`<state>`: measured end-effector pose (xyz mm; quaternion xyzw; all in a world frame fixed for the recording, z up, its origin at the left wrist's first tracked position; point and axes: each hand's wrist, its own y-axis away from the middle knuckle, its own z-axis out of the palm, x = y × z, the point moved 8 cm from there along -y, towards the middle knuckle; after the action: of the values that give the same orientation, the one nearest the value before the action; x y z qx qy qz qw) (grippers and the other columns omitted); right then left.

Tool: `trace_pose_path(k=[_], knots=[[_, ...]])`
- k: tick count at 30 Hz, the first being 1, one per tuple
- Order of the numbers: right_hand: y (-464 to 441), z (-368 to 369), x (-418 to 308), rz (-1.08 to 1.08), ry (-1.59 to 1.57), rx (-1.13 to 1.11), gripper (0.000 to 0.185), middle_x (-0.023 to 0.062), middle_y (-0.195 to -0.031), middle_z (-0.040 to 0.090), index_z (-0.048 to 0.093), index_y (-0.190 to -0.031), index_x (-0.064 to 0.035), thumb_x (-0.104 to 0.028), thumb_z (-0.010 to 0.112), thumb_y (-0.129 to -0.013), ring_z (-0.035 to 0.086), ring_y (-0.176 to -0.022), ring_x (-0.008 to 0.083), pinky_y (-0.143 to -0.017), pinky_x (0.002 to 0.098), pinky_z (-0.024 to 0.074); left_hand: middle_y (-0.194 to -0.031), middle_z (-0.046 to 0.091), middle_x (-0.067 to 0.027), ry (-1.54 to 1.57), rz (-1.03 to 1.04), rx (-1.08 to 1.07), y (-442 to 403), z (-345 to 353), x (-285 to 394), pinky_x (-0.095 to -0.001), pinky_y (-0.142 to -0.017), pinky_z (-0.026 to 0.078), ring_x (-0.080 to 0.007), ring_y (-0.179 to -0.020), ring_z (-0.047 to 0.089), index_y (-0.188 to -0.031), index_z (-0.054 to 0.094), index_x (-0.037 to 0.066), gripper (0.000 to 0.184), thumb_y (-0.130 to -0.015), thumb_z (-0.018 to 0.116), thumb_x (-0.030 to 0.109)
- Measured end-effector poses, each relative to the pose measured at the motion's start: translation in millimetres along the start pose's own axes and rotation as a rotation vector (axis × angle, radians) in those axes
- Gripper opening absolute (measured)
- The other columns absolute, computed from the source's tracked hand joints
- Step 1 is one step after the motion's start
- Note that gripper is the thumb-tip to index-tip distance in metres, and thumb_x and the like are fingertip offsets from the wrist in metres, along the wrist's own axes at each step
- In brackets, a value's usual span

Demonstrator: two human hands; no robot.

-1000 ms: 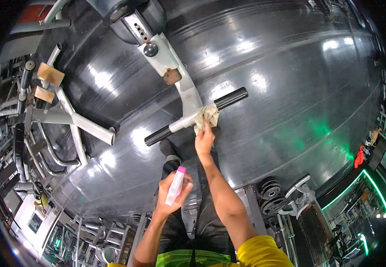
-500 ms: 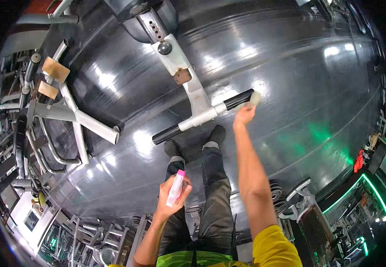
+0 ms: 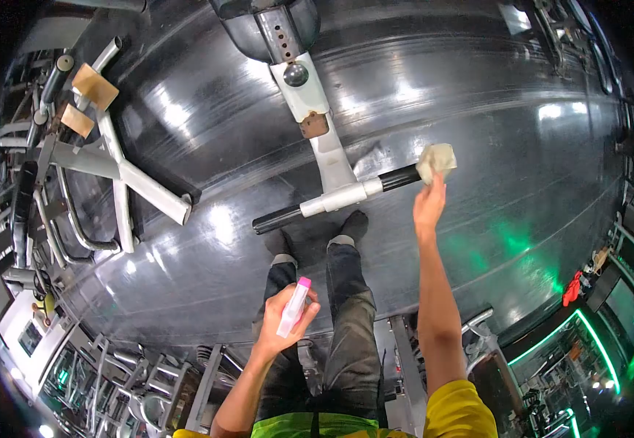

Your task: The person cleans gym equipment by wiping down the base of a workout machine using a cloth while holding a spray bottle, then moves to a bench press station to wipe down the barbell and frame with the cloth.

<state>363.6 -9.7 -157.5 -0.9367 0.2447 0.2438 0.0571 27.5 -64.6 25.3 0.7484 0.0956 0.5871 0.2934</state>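
My left hand [image 3: 285,319] is closed around a small whitish bottle with a pink top [image 3: 294,308], held in front of my legs. Out to the right, my right hand [image 3: 429,202] grips a pale cloth [image 3: 437,161]. The cloth lies against the outer end of a black padded grip [image 3: 400,178]. That grip belongs to a white T-shaped frame of gym equipment [image 3: 334,166], whose crossbar lies just beyond my feet. A second black grip [image 3: 277,220] covers the crossbar's left end. A round black knob [image 3: 296,74] sits higher on the frame.
Left of me stands another white machine frame [image 3: 138,186] with tan pads [image 3: 96,87]. The dark floor [image 3: 507,175] is shiny with reflected light. Behind me are more machines and a green-lit mirror [image 3: 573,358]. A red item [image 3: 572,289] hangs at the right.
My right hand has moved right with the cloth, out to the grip's end, and more of the cloth shows. The view has shifted slightly. My left hand still holds the bottle.
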Motion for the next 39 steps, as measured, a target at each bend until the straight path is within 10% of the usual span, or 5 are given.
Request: trace_pose_path(k=[11,17,24,35,39], knots=[[25.6,112.5,-60.6,-0.069,-0.387,-0.654,0.033,0.0270,-0.103,0.060,0.051,-0.119,0.0038,-0.016,0.047,-0.093,0.057,-0.100,0.0417,-0.087,0.0430,0.0449,-0.078,0.062,-0.0055,0.012,0.027,0.045,-16.1,1.7,1.4,-0.0257,-0.059,0.045,-0.0121,-0.063,0.057,-0.090,0.061,0.002,0.014,-0.079,0.069,0.005],[-82.3,41.0,-38.9,-0.355,0.053,-0.420,0.028,0.0202,-0.103,0.061,0.055,-0.108,-0.0051,-0.005,0.050,-0.081,0.059,-0.097,0.0392,-0.083,0.0458,0.0479,-0.078,0.063,-0.0061,0.046,-0.068,0.070,-17.5,-2.5,-10.1,-0.0262,-0.060,0.046,-0.0133,-0.066,0.060,-0.090,0.061,0.002,0.014,-0.079,0.068,0.005],[-32.9,123.4,-36.7,-0.281,0.461,-1.133,0.036,0.0150,-0.112,0.062,0.056,-0.118,-0.0109,-0.022,0.048,-0.084,0.059,-0.103,0.0341,-0.091,0.0431,0.0442,-0.079,0.063,-0.0073,0.057,-0.037,0.112,-21.9,-5.6,-15.9,-0.0278,-0.062,0.047,-0.0162,-0.067,0.061,-0.090,0.061,0.001,0.014,-0.080,0.069,0.006],[-26.1,85.4,-17.3,0.248,-0.444,-0.577,0.037,0.0140,-0.106,0.064,0.054,-0.120,-0.0010,-0.028,0.051,-0.094,0.059,-0.099,0.0222,-0.089,0.0331,0.0445,-0.070,0.060,-0.0073,0.027,-0.184,0.142,-65.0,27.3,-80.5,-0.0282,-0.060,0.045,-0.0124,-0.062,0.055,-0.092,0.062,0.003,0.016,-0.082,0.067,0.015],[-50.0,40.7,-4.8,0.375,-0.693,-0.322,0.032,0.0073,-0.114,0.059,0.052,-0.123,-0.0022,-0.020,0.046,-0.098,0.055,-0.100,0.0161,-0.087,0.0306,0.0448,-0.082,0.067,-0.0142,-0.014,-0.279,0.140,-97.6,48.5,-121.7,-0.0384,-0.073,0.051,-0.0325,-0.078,0.066,-0.092,0.064,0.009,0.019,-0.080,0.066,0.024]])
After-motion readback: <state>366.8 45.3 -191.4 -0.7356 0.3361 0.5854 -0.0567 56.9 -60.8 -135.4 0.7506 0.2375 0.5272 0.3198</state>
